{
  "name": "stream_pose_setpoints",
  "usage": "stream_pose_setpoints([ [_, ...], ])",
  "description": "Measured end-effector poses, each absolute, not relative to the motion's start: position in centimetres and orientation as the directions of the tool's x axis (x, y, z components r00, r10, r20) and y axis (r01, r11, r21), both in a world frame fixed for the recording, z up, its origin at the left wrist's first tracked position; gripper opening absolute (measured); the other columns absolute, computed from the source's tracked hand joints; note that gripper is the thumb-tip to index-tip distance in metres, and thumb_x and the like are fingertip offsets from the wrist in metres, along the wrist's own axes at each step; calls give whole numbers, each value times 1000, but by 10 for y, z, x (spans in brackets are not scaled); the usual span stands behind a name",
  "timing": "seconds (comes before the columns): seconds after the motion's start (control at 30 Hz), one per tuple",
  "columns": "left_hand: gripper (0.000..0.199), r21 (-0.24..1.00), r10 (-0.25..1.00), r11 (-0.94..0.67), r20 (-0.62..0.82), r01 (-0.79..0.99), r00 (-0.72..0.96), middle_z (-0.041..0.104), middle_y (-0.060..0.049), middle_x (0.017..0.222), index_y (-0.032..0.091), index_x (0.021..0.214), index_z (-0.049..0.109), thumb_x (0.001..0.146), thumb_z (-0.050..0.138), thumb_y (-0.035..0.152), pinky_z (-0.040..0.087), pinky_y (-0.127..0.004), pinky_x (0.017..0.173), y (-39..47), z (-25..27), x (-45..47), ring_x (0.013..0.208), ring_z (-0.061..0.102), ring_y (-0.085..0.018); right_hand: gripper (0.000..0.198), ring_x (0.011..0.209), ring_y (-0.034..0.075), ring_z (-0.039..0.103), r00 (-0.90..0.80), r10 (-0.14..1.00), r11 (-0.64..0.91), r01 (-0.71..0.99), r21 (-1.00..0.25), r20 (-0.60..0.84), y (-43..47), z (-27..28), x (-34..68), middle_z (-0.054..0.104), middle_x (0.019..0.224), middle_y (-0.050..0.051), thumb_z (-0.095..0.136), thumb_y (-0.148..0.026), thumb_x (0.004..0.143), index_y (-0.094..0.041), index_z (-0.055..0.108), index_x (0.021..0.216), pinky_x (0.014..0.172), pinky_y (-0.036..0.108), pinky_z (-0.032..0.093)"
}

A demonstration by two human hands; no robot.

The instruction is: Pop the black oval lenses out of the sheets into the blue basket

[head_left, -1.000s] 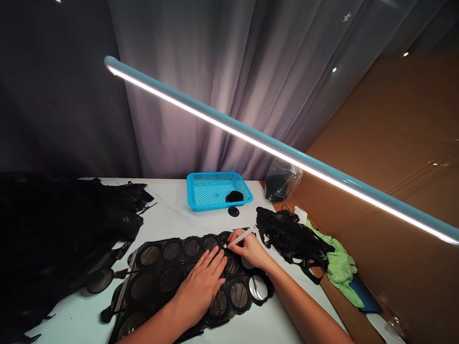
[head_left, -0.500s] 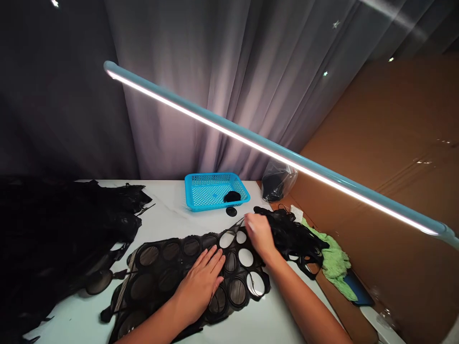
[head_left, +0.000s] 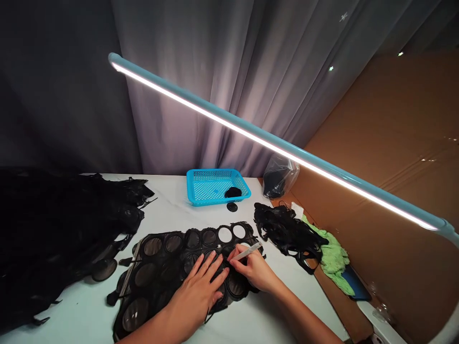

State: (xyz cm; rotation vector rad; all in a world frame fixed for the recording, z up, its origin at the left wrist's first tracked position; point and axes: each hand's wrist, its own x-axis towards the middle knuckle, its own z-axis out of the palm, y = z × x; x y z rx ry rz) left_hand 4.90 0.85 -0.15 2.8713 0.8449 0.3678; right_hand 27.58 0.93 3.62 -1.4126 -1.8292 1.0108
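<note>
A black sheet (head_left: 163,259) of thin, sheer material with rows of ring-edged circles lies on the white table. My left hand (head_left: 201,283) rests flat on it, fingers spread. In my right hand (head_left: 255,270) is a slim, pale pen-like tool (head_left: 252,250), pinched between thumb and fingers. Its lower end points down at the sheet just right of my left fingertips; the tip itself is too small to make out. Along the far edge, two round openings (head_left: 225,234) show the white table through the sheet.
A blue plastic basket (head_left: 201,201) holding black discs (head_left: 233,192) stands at the back, with another disc (head_left: 232,207) before it. Black scraps (head_left: 287,229) and a green cloth (head_left: 337,263) lie right. A large black pile (head_left: 71,239) fills the left. A lit lamp (head_left: 229,119) spans above.
My right hand has come down and nearer from the far edge, where it was pulling a thin black piece up. The tool now shows in it. My left hand stays flat on the sheet.
</note>
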Motion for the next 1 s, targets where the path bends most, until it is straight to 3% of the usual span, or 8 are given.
stream_pose_setpoints([
  [0.53, 60, 204, 532, -843, 186, 498, 826, 33, -5, 155, 32, 147, 37, 92, 56, 18, 34, -54, 110, 8, 8, 47, 143, 27, -31, 13, 81, 16, 57, -278, 959, 196, 525, -828, 51, 10, 38, 278, 64, 85, 0, 57, -16, 88, -20, 56, 77, 73, 27, 42],
  [0.63, 58, 204, 532, -844, 202, 496, 822, 34, -6, 155, 31, 146, 40, 92, 56, 18, 34, -53, 110, 8, 9, 48, 143, 28, -31, 12, 81, 17, 56, -311, 943, 299, 626, -720, 121, 4, 32, 271, 64, 87, 2, 56, -13, 88, -20, 54, 79, 72, 28, 43],
  [0.77, 59, 189, 531, -846, 211, 498, 821, 30, -6, 157, 30, 148, 36, 93, 55, 18, 32, -53, 111, 8, 5, 48, 143, 25, -31, 9, 82, 21, 55, -416, 876, 482, 782, -395, 244, 1, 20, 265, 64, 89, 7, 53, -12, 88, -20, 55, 84, 74, 33, 41],
  [0.87, 58, 169, 521, -853, 226, 494, 823, 26, -7, 158, 31, 148, 35, 95, 54, 20, 31, -54, 111, 10, -1, 47, 144, 24, -32, 14, 75, 21, 54, -246, 907, 360, 874, -326, 343, 16, 23, 288, 62, 78, 6, 48, -14, 89, -20, 54, 78, 71, 32, 40],
  [1.0, 54, 177, 500, -865, 235, 469, 834, 23, -7, 159, 29, 148, 36, 97, 52, 20, 32, -54, 110, 9, 0, 46, 144, 23, -33, 19, 71, 20, 56, 204, 877, 53, 857, -512, 434, 31, 47, 337, 63, 79, 7, 43, -22, 93, -20, 54, 77, 68, 30, 41],
])
